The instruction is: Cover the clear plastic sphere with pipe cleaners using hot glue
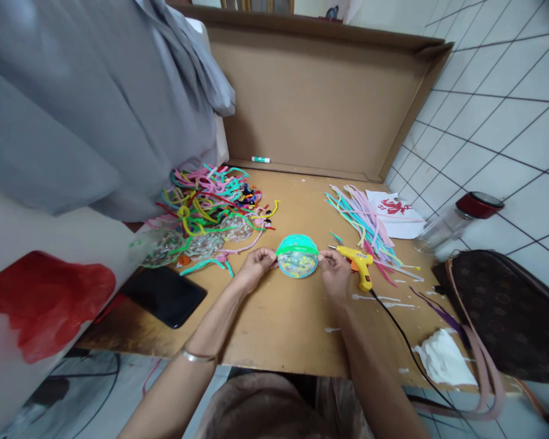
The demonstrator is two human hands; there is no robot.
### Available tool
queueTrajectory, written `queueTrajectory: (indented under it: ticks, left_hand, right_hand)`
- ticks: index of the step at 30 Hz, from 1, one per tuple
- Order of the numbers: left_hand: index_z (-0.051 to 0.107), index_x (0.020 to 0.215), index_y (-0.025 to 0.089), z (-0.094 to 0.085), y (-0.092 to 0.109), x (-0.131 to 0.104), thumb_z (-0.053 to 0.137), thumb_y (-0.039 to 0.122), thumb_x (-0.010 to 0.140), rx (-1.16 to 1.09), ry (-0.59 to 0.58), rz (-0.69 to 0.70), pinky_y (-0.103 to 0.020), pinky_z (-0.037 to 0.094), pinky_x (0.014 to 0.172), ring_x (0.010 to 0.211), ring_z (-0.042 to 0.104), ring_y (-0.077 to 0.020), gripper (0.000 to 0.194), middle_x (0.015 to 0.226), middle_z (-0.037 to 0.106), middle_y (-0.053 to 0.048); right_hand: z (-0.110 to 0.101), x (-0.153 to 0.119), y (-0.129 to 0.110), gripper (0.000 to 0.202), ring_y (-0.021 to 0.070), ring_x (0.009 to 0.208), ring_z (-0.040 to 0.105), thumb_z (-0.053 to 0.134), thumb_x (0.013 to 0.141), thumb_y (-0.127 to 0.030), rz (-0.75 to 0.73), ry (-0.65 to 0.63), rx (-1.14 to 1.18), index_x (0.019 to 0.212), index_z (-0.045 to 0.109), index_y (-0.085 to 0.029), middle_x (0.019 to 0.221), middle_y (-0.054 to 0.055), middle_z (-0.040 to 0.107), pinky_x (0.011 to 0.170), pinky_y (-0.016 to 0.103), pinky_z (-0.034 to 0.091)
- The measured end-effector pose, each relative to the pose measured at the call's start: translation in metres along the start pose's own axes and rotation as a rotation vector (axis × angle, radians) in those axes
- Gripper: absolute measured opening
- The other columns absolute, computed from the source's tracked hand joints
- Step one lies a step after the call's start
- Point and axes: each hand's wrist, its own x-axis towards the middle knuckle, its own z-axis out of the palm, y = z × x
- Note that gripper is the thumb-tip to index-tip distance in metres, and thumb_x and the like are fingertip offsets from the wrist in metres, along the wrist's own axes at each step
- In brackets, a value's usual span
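A round, clear disc [297, 266] with a turquoise upper part and yellowish specks below sits in front of me above the table. Across its middle runs a bright green pipe cleaner [297, 249]. At its left end, my left hand [260, 261] is closed in a pinch by the disc's edge. My right hand [333, 265] pinches the strip's other end at the right edge. Just right of that hand lies a yellow hot glue gun [359, 263], its nozzle pointing left. The fingertips partly hide the strip's ends.
Tangled pipe cleaners [205, 195] and clear round pieces [204, 245] lie at left, near a black phone [165, 296]. Straight pipe cleaners [363, 213], a bottle [452, 222], a brown bag [507, 311] and crumpled tissue [446, 358] are at right. A cardboard wall [320, 97] stands behind.
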Motion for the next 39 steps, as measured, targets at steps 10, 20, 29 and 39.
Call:
queueTrajectory:
  ticks: [10,20,29,39]
  left_hand:
    - [0.06,0.066,0.015,-0.003,-0.003,0.001,0.092,0.045,0.045,-0.007,0.017,-0.01,-0.028,0.05,0.077,0.068,0.061,-0.0118,0.049,0.068,0.065,0.001]
    - [0.062,0.066,0.015,-0.004,-0.005,0.002,0.092,0.043,0.045,-0.022,0.018,-0.017,-0.027,0.05,0.076,0.068,0.061,-0.0117,0.047,0.069,0.066,0.001]
    - [0.062,0.067,0.015,-0.005,-0.005,0.002,0.091,0.045,0.048,0.003,-0.009,-0.005,-0.028,0.051,0.077,0.068,0.061,-0.012,0.046,0.069,0.066,0.0]
    - [0.062,0.065,0.014,-0.003,-0.003,0.001,0.093,0.049,0.043,0.005,-0.023,-0.006,-0.026,0.049,0.075,0.067,0.06,-0.0106,0.052,0.069,0.067,0.0]
  right_hand:
    - [-0.001,0.001,0.001,0.016,0.0225,0.079,0.067,0.058,0.076,-0.03,-0.015,-0.032,0.015,0.077,0.07,-0.02,0.078,0.007,0.073,0.076,0.039,0.056]
    - [-0.004,0.0,-0.001,0.018,0.0234,0.085,0.066,0.056,0.079,-0.029,-0.065,-0.055,-0.039,0.083,0.071,-0.02,0.085,0.007,0.072,0.079,0.04,0.054]
    - [-0.009,0.0,-0.011,0.016,0.0222,0.08,0.064,0.054,0.079,-0.02,-0.179,-0.062,-0.152,0.079,0.07,-0.021,0.079,0.005,0.071,0.077,0.037,0.052]
    - [-0.01,-0.001,-0.014,0.024,0.0203,0.082,0.063,0.047,0.083,-0.009,-0.398,-0.058,-0.265,0.077,0.067,-0.022,0.079,0.004,0.067,0.081,0.036,0.05]
